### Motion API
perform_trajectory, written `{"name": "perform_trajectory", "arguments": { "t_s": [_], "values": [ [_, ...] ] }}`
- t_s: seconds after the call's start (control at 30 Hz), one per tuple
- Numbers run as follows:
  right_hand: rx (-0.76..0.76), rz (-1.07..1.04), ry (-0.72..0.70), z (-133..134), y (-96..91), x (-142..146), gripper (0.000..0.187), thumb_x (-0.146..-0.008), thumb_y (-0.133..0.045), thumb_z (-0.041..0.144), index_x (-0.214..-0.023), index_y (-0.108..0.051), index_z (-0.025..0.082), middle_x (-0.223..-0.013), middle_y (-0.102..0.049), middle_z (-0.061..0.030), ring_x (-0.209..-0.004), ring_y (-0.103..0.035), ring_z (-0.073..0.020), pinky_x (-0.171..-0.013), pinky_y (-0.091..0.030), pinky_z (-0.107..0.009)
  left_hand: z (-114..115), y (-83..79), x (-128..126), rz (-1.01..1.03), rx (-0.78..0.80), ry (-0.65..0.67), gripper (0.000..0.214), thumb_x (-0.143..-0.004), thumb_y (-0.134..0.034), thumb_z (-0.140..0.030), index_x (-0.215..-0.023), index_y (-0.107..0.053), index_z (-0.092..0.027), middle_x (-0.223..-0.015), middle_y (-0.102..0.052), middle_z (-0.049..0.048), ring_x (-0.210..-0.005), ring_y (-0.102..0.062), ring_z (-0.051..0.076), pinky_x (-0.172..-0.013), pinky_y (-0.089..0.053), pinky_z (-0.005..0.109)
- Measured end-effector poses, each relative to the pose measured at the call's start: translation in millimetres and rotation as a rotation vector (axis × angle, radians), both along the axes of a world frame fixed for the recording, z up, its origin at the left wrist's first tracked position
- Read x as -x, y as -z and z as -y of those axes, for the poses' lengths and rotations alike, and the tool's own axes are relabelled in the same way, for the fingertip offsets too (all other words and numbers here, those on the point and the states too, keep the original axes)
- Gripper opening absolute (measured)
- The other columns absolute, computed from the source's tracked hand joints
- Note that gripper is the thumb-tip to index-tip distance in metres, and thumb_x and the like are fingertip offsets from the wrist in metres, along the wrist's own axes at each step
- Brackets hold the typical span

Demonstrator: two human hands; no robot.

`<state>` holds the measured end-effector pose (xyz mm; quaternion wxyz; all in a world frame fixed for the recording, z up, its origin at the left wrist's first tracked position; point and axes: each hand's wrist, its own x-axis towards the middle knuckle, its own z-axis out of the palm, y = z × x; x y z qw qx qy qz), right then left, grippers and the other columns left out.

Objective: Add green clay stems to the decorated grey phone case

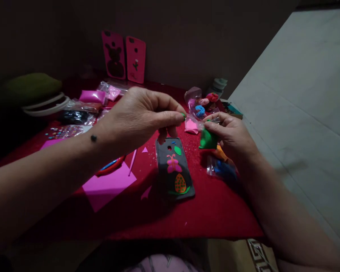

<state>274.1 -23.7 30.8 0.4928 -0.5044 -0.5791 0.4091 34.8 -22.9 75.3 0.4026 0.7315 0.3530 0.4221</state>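
Note:
Between its thumb and forefinger, my left hand (143,113) pinches a small piece of green clay (183,116). To its right, my right hand (229,132) grips a clear plastic bag of green clay (208,139) near the top. Below both hands lies a dark phone case (170,181) on the red cloth. A pink and orange butterfly (173,164), an orange egg shape with green dots (180,183) and a green leaf (177,150) decorate the case. Orange and blue clay bags (222,168) rest under my right hand.
Two pink decorated phone cases (135,60) stand against the back wall. Pink sheet (102,190), red-handled scissors (110,166) and a pink stick (132,162) lie at left. Behind are bagged clay packs (92,96). Blue clay (200,110) and a bottle (218,87) sit at back right.

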Motion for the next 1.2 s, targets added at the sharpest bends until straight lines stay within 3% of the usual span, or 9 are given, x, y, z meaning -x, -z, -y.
{"name": "perform_trajectory", "arguments": {
  "t_s": [0.17,0.3,0.4,0.43,0.5,0.6,0.83,1.07,1.2],
  "values": [
    [0.038,0.325,0.142,-26,19.9,-9,0.022,-0.078,-0.07,0.037,-0.085,-0.065,0.016,-0.071,-0.06,0.0,-0.058,-0.053,-0.0137,-0.054,-0.042,-0.029,3,14.2,9,0.029,0.285,0.108,0.017,-0.083,-0.067,-0.014,-0.067,-0.072,-0.016,-0.058,-0.068,0.0024,-0.047,-0.06,0.011,-0.045,-0.047,0.021],
    [-0.068,0.455,0.277,-26,23.3,-7,0.02,-0.072,-0.07,0.028,-0.086,-0.064,0.015,-0.083,-0.066,-0.0071,-0.073,-0.059,-0.0211,-0.07,-0.047,-0.038,7,26.0,13,0.103,0.475,0.152,0.016,-0.083,-0.065,-0.013,-0.069,-0.073,-0.015,-0.057,-0.068,0.0032,-0.045,-0.058,0.009,-0.044,-0.046,0.019],
    [-0.228,0.527,0.385,-12,15.3,4,0.018,-0.073,-0.066,0.021,-0.091,-0.063,0.017,-0.1,-0.068,-0.011,-0.096,-0.061,-0.0271,-0.088,-0.047,-0.046,7,33.2,13,0.162,0.58,0.197,0.015,-0.083,-0.067,-0.014,-0.069,-0.072,-0.014,-0.055,-0.065,0.0032,-0.044,-0.056,0.01,-0.042,-0.045,0.019],
    [-0.296,0.555,0.374,-4,11.0,11,0.014,-0.076,-0.066,0.02,-0.09,-0.064,0.019,-0.103,-0.069,-0.0105,-0.1,-0.061,-0.0273,-0.091,-0.046,-0.046,7,35.2,13,0.177,0.606,0.206,0.014,-0.082,-0.068,-0.015,-0.069,-0.072,-0.014,-0.054,-0.064,0.003,-0.043,-0.056,0.01,-0.041,-0.045,0.019],
    [-0.519,0.632,0.215,17,1.9,26,0.006,-0.086,-0.063,0.02,-0.09,-0.067,0.02,-0.096,-0.071,-0.0088,-0.095,-0.065,-0.0249,-0.089,-0.049,-0.043,6,38.4,12,0.206,0.646,0.213,0.01,-0.08,-0.072,-0.016,-0.07,-0.073,-0.014,-0.053,-0.063,0.0025,-0.043,-0.055,0.01,-0.04,-0.044,0.019],
    [-0.578,0.582,-0.041,46,-6.5,47,0.009,-0.09,-0.066,0.016,-0.099,-0.068,0.018,-0.093,-0.073,-0.0054,-0.085,-0.068,-0.0191,-0.077,-0.053,-0.033,8,40.8,12,0.221,0.657,0.22,0.007,-0.078,-0.074,-0.017,-0.072,-0.074,-0.014,-0.053,-0.063,0.0019,-0.044,-0.055,0.01,-0.041,-0.045,0.019],
    [-0.867,0.85,0.018,61,5.0,63,0.004,-0.093,-0.067,0.02,-0.093,-0.067,0.016,-0.083,-0.073,-0.0086,-0.08,-0.066,-0.0235,-0.075,-0.053,-0.038,19,42.0,6,0.178,0.636,0.201,0.019,-0.08,-0.071,-0.018,-0.062,-0.069,-0.014,-0.049,-0.056,-0.0004,-0.043,-0.048,0.008,-0.04,-0.038,0.018],
    [-0.902,0.853,0.02,60,10.1,60,0.01,-0.095,-0.062,0.012,-0.088,-0.069,0.011,-0.078,-0.073,-0.01,-0.075,-0.067,-0.0223,-0.072,-0.053,-0.037,16,45.3,7,0.182,0.71,0.241,0.02,-0.08,-0.072,-0.023,-0.064,-0.072,-0.012,-0.051,-0.057,0.0022,-0.044,-0.048,0.008,-0.04,-0.037,0.018],
    [-0.85,0.744,0.023,59,9.9,57,0.01,-0.094,-0.062,0.01,-0.088,-0.07,0.013,-0.078,-0.072,-0.0078,-0.074,-0.066,-0.019,-0.069,-0.053,-0.033,13,41.7,9,0.182,0.707,0.212,0.014,-0.076,-0.075,-0.024,-0.072,-0.076,-0.011,-0.051,-0.059,0.0028,-0.043,-0.05,0.009,-0.039,-0.039,0.018]
  ]
}}
